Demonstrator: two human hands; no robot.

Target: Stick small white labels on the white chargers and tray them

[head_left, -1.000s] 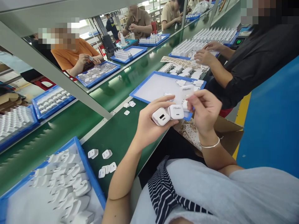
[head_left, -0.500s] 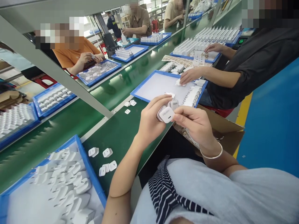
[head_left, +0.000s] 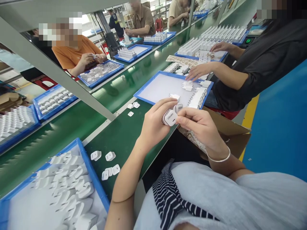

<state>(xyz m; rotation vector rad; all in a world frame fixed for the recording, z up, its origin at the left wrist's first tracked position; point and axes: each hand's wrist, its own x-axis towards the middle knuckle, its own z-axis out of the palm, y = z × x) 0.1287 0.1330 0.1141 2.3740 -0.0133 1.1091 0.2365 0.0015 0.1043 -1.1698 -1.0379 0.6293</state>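
Observation:
My left hand (head_left: 155,119) is closed around white charger pieces, with the end face of one white charger (head_left: 170,117) turned up, showing grey lettering and a small dark port. A second white piece (head_left: 178,108) shows just behind it, between my hands. The thumb and forefinger of my right hand (head_left: 199,123) pinch at the right edge of the charger; whether they hold a separate small part is hidden. Small white caps (head_left: 110,156) lie in groups on the green bench (head_left: 129,134) left of my forearm.
A blue-rimmed tray (head_left: 92,172) of white plugs stands at the lower left. Beyond my hands is another blue-rimmed tray (head_left: 146,84), with a co-worker's hand (head_left: 200,70) over it. An open cardboard box (head_left: 236,137) is at the right. A slanted metal post (head_left: 72,76) crosses the left.
The charger in my left hand has tilted slightly, and its lettering is clearer. The co-worker's hand has lifted off a white plug, leaving it in the tray.

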